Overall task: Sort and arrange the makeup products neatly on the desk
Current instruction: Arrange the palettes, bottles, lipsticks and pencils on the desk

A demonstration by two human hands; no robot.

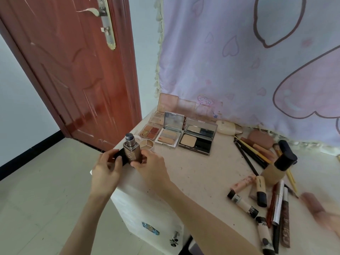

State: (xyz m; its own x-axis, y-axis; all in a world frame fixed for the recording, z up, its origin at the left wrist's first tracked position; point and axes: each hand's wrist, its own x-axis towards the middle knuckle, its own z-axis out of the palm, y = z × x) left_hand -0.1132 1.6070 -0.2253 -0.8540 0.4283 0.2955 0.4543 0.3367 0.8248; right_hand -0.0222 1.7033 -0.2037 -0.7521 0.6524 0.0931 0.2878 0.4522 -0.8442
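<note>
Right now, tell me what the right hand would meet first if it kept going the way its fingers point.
The right hand points up-left; beyond the bottle it grips, likely the round concealer pot, though depth is unclear.

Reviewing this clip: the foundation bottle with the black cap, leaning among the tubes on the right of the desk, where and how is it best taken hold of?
Probably round the beige body of the foundation bottle, below its black cap, coming from above and the left. The bottle leans, cap toward the far right, and tubes and pencils crowd its base and far side, while its upper left flank shows bare.
</note>
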